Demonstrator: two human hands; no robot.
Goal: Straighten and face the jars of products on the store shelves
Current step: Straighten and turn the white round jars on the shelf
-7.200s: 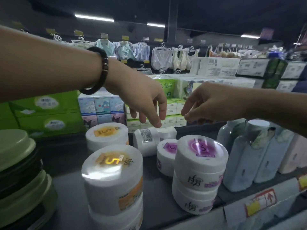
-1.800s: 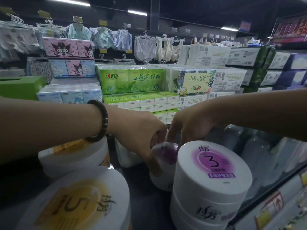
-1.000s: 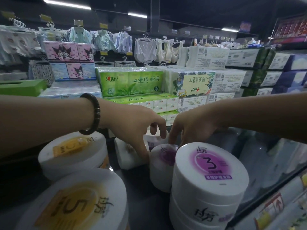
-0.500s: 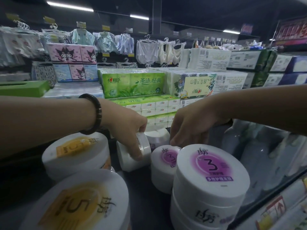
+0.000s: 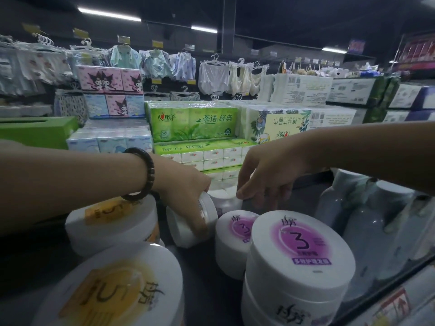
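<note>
White round jars stand on a dark shelf. My left hand (image 5: 186, 191) grips a small white jar (image 5: 181, 228) lying on its side at mid-shelf, its base turned right. My right hand (image 5: 266, 177) reaches down behind the purple-lid jars, and its fingertips touch another small white jar (image 5: 222, 198) at the back. In front stand a small purple-lid jar (image 5: 235, 241) marked 3 and a stack of large purple-lid jars (image 5: 299, 252). Large orange-lid jars marked 5 sit at left (image 5: 113, 222) and in the near left foreground (image 5: 113, 295).
Pale bottles (image 5: 367, 220) line the shelf to the right of the jars. Price tags run along the shelf's front rail (image 5: 390, 304). Stacked tissue packs (image 5: 195, 121) and hanging clothes fill the aisle behind.
My left hand has taken hold of the small jar lying on its side. My right hand has left the small purple-lid jar and reached farther back. The camera has dropped closer.
</note>
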